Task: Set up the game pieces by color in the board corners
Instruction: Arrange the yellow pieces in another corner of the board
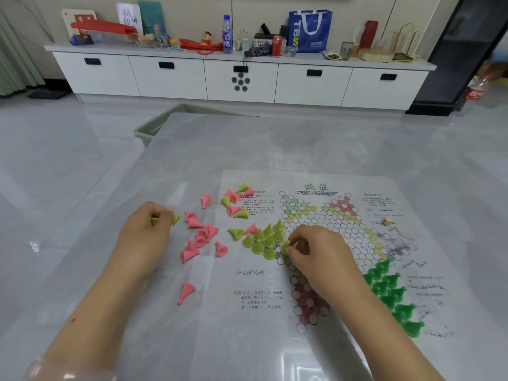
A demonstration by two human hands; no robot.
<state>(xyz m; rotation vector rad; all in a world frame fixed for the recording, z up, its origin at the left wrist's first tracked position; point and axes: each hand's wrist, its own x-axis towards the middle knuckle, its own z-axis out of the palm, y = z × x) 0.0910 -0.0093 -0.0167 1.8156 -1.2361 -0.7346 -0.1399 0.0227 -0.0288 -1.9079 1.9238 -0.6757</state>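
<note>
Head view: right hand (316, 251) pinched a yellow-green piece (286, 247) at the board's (343, 243) left corner beside standing yellow-green pieces (265, 239), left hand (149, 225) curled around more yellow-green pieces (176, 219), pink pieces (200, 235) scattered between, dark green pieces (393, 295) filled the lower right corner.

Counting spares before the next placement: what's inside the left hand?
The left hand grips yellow-green pieces; tips of two poke out between the fingers. The curled fingers hide any others, so the full count is unknown.
</note>
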